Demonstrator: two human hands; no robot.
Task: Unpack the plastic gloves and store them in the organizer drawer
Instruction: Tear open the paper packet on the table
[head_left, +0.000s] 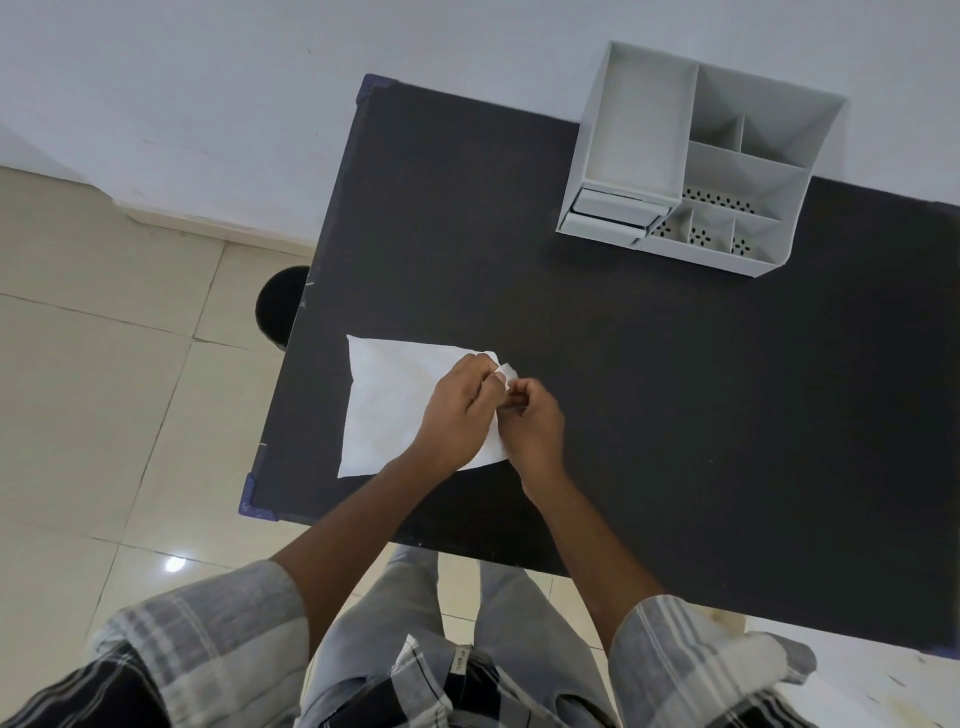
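- a view from above of a person standing at a dark tabletop (649, 364), both bare forearms reaching forward from rolled checked sleeves.
- a flat white packet of plastic gloves (389, 405) lies on the tabletop near its left edge, close to the person.
- the left hand (457, 410) rests on the packet's right side, its fingers closed in a pinch on the packet's upper right corner.
- the right hand (532, 421) sits just beside the left, touching it, its fingers also closed on that same corner, where a small white flap sticks up between the two hands.
- a white organizer (691, 161) stands at the far side of the tabletop, well apart from the packet, with open compartments on top.
- the organizer drawer (613, 213) is at its lower left front and looks pushed in.
- a black round bin (278, 306) stands on the tiled floor left of the tabletop.
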